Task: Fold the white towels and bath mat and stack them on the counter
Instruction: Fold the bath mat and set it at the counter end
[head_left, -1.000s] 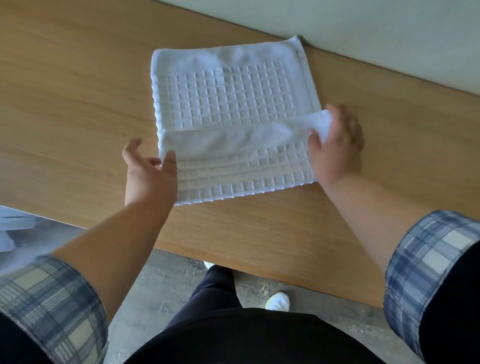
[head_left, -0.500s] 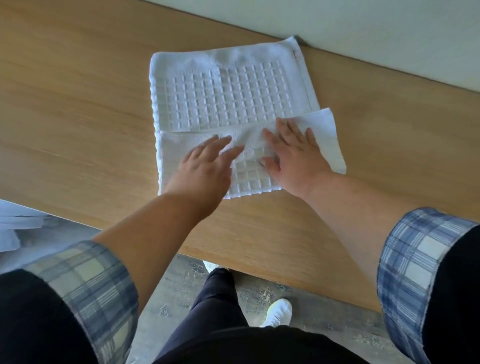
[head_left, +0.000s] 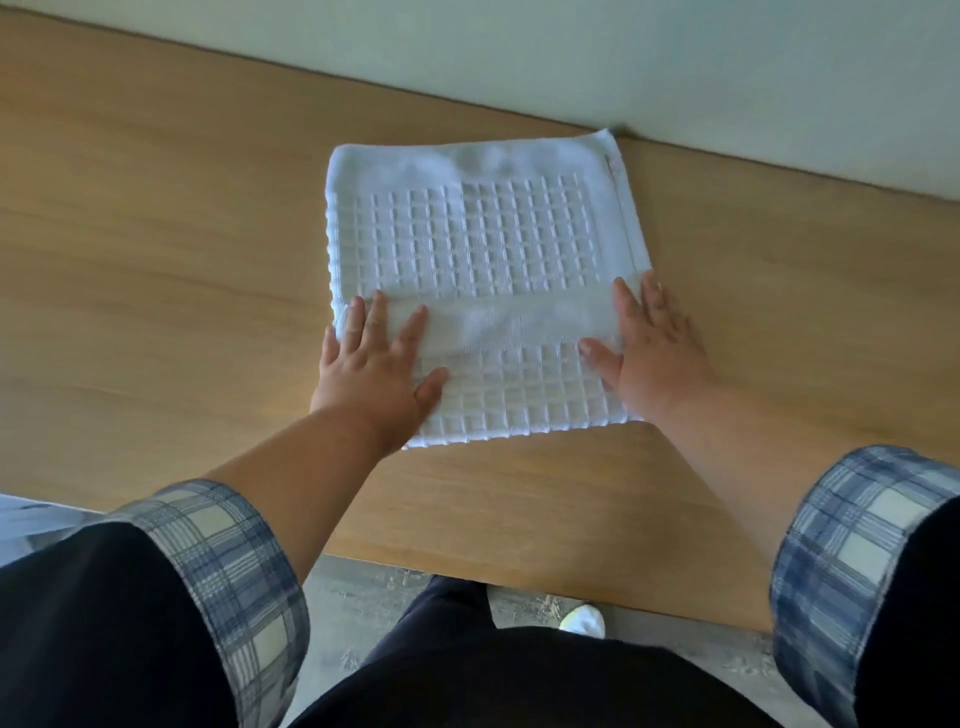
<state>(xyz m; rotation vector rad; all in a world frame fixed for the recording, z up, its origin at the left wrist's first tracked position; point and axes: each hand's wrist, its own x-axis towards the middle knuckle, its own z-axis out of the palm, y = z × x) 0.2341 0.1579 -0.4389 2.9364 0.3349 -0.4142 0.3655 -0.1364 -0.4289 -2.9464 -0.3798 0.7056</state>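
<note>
- The white bath mat (head_left: 483, 249) lies folded on the wooden worktop (head_left: 156, 249), its far right corner near the wall (head_left: 623, 62).
- A raised waffle grid covers it; a smooth band crosses its near part.
- The left hand (head_left: 374, 364) and the right hand (head_left: 654, 348) press flat on the near corners, fingers straight, well apart.

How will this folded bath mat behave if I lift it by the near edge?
Probably floppy: the bath mat lies in soft layers, so the flap under the left hand and right hand would likely fall open. It may slide on the smooth wooden counter.
</note>
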